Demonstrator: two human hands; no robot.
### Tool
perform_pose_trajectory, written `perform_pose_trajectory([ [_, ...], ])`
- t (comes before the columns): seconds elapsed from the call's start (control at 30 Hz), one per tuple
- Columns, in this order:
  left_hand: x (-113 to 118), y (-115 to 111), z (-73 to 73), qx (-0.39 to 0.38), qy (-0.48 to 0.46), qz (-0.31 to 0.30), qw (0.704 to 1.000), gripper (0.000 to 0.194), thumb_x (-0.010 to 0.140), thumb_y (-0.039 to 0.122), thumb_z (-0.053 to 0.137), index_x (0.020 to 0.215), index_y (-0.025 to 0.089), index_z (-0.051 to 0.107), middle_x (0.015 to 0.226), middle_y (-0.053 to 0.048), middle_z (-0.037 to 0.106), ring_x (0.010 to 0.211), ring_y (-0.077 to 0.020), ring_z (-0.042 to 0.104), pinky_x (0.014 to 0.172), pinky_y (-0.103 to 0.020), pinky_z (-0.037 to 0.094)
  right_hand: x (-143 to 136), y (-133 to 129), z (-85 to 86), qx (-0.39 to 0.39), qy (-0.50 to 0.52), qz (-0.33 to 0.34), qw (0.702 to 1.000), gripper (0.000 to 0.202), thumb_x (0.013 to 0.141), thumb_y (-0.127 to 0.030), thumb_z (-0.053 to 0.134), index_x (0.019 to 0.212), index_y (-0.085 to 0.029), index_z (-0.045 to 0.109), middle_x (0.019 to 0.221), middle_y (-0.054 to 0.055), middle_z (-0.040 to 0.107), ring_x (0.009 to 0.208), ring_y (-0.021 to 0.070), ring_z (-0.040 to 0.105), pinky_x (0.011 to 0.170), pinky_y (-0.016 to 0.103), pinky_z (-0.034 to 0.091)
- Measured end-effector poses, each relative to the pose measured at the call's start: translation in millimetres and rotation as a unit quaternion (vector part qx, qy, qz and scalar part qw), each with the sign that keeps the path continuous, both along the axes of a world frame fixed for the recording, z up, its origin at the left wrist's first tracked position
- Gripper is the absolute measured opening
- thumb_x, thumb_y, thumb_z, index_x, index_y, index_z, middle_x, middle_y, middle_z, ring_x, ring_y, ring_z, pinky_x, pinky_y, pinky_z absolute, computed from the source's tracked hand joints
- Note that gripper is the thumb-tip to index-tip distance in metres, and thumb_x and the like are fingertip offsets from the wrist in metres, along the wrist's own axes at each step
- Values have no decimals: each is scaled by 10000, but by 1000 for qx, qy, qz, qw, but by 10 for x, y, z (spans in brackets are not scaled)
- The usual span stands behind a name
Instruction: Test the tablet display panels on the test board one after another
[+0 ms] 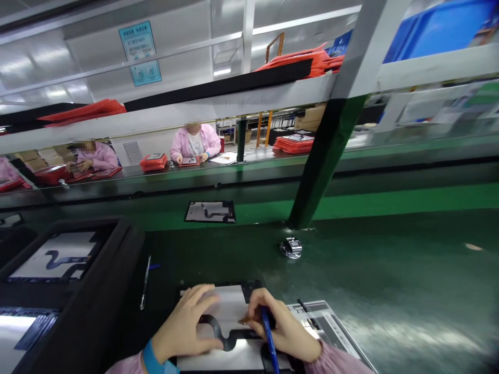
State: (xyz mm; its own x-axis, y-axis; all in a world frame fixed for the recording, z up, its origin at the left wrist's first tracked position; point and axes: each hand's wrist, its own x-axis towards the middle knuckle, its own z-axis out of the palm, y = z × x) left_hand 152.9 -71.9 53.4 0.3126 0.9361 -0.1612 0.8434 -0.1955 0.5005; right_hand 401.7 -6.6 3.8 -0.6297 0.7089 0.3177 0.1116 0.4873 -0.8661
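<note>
A silver panel [234, 358] with a black edge lies at the bottom centre, and a black curved flex cable [230, 340] runs across it. My left hand [187, 324], a blue band at its wrist, rests over the panel's left part, fingers spread, with thumb and fingers on either side of the cable's curved end. At the panel's right part, my right hand [276, 324] is closed around a blue pen [270, 340]. Its fingertips also pinch a small brownish end piece [245, 320], seemingly part of the cable.
Black trays [117, 259] with similar panels stand at the left, beside a thin pen [145, 283]. A printed sheet [335, 332] lies right of the panel. Ahead are a metallic round object [291, 248], a post [323, 156], another panel [210, 212] and people in pink.
</note>
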Motion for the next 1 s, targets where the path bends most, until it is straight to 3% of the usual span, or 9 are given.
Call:
perform_pose_trajectory([
  [0.07,-28,-144,-15,12,-7,-28,1000,693,654,461,797,1285,268,586,1367,-107,551,1248,-334,487,1086,-502,376,-37,20,-24,-43,8,20,999,210,838,-243,580,843,-242,370,725,-31,571,587,109,537,573,224,435],
  [0.13,-26,-247,-55,25,-16,-42,999,540,727,399,755,1233,257,633,1240,-102,643,1160,-307,555,1029,-449,447,-57,40,-36,-45,3,38,998,268,854,-311,594,753,-235,357,694,-26,557,595,111,513,592,237,416],
  [0.3,30,-312,-217,61,-48,-66,995,391,815,293,667,1200,223,661,1229,-105,662,1093,-281,605,963,-389,500,-74,73,-35,-65,19,81,994,471,774,-501,702,579,-202,394,652,-8,509,598,119,469,576,258,362],
  [0.43,27,-224,-295,106,-121,-33,986,295,887,170,497,1049,217,739,917,-81,759,828,-213,672,758,-314,541,-91,56,-63,-91,32,89,991,522,673,-621,742,563,-189,470,629,-10,500,576,116,454,535,252,338],
  [0.53,40,-100,-312,67,-265,96,957,167,775,245,677,900,178,767,760,-84,747,692,-194,669,640,-277,516,-106,19,-82,-122,39,76,989,483,780,-622,641,641,-195,464,591,-39,451,514,85,379,491,231,301],
  [0.6,94,-1,-321,4,-386,179,905,284,649,333,803,863,154,751,749,-82,737,698,-199,670,664,-283,508,-113,-5,-76,-158,51,62,984,430,817,-580,626,714,-203,447,599,-56,438,505,74,356,488,217,298],
  [0.7,248,124,-333,-62,-483,227,843,462,586,553,806,771,140,713,730,-66,709,715,-191,644,703,-294,492,-117,-25,-49,-204,88,46,974,409,814,-561,647,784,-214,432,664,-42,497,573,91,443,562,224,367],
  [0.8,422,175,-327,-94,-486,211,843,532,605,661,740,651,135,673,653,-37,645,656,-153,581,664,-274,453,-116,-21,-36,-224,112,46,967,397,836,-560,621,806,-222,415,711,-21,542,633,113,504,620,247,409],
  [1.0,556,132,-278,-171,-458,174,855,493,575,605,773,585,128,649,511,19,519,478,-79,386,500,-243,308,-119,-10,-99,-214,127,68,966,365,875,-542,574,821,-223,404,709,-21,531,603,102,474,597,250,397],
])
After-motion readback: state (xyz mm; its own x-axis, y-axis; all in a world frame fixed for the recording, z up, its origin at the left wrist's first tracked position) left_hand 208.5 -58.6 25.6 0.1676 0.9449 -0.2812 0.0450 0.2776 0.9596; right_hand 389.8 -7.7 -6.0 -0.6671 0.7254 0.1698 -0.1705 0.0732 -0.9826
